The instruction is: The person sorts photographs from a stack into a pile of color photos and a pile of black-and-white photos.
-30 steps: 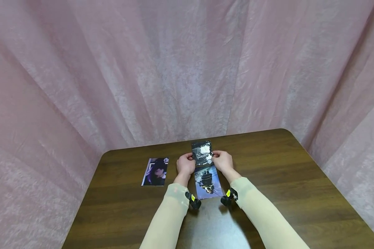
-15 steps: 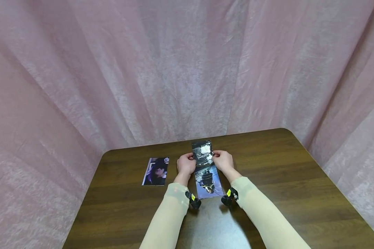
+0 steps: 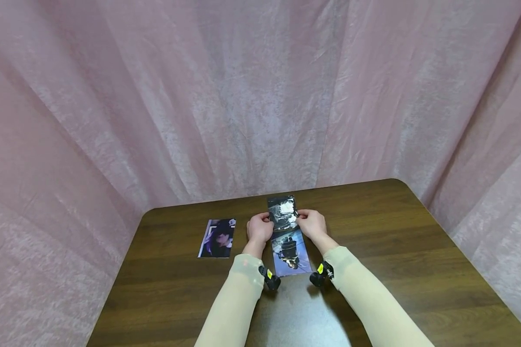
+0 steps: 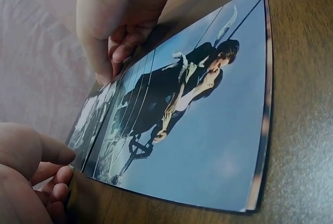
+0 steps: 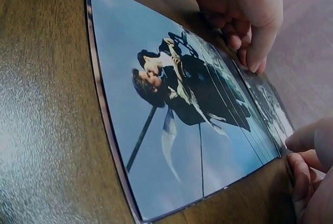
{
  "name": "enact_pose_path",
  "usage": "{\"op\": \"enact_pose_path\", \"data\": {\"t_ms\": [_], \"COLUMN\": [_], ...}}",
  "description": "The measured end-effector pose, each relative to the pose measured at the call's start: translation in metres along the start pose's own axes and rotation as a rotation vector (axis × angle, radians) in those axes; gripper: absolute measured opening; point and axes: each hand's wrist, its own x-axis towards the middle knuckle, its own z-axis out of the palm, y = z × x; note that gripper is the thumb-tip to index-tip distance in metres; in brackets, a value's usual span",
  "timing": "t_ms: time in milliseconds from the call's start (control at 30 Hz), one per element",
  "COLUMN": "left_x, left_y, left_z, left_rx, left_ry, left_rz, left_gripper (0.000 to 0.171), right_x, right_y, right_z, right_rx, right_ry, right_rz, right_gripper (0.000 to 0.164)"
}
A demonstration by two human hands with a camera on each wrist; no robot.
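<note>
In the head view a dark, glossy black-and-white photo lies near the table's far side. My left hand pinches its left edge between thumb and fingers. At its right edge, my right hand pinches it the same way. Directly below, towards me, lies a blue photo of an embracing couple, upside down to me. It forms the top of a thin stack, whose layered edge shows in the right wrist view. The dark photo meets the stack's far edge; whether they overlap I cannot tell.
To the left of my left hand a separate purple-toned photo lies on the brown wooden table. A pink curtain hangs behind the table's far edge and along the sides.
</note>
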Motion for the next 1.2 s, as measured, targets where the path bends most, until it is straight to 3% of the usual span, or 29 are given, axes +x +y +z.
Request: {"op": "enact_pose_path", "data": {"t_ms": [367,667,933,1200], "left_x": [-0.001,0.001,0.006,0.007], "left_y": [0.000,0.002,-0.004,-0.010], "left_z": [0.001,-0.005,-0.012,-0.021], "left_rx": [-0.034,-0.119,-0.176,-0.145], "left_ry": [-0.005,-0.046,-0.092,-0.121], "left_rz": [-0.011,0.001,0.023,0.091], "left_gripper": [0.038,0.037,0.033,0.028], "right_x": [-0.001,0.004,0.004,0.008], "right_y": [0.006,0.011,0.007,0.006], "right_z": [-0.005,-0.006,-0.008,-0.006], "right_rx": [0.047,0.099,0.110,0.119], "right_ry": [-0.020,-0.010,-0.048,-0.041], "right_rz": [0.023,-0.043,-0.048,-0.057], "right_gripper": [0.037,0.037,0.038,0.037]}}
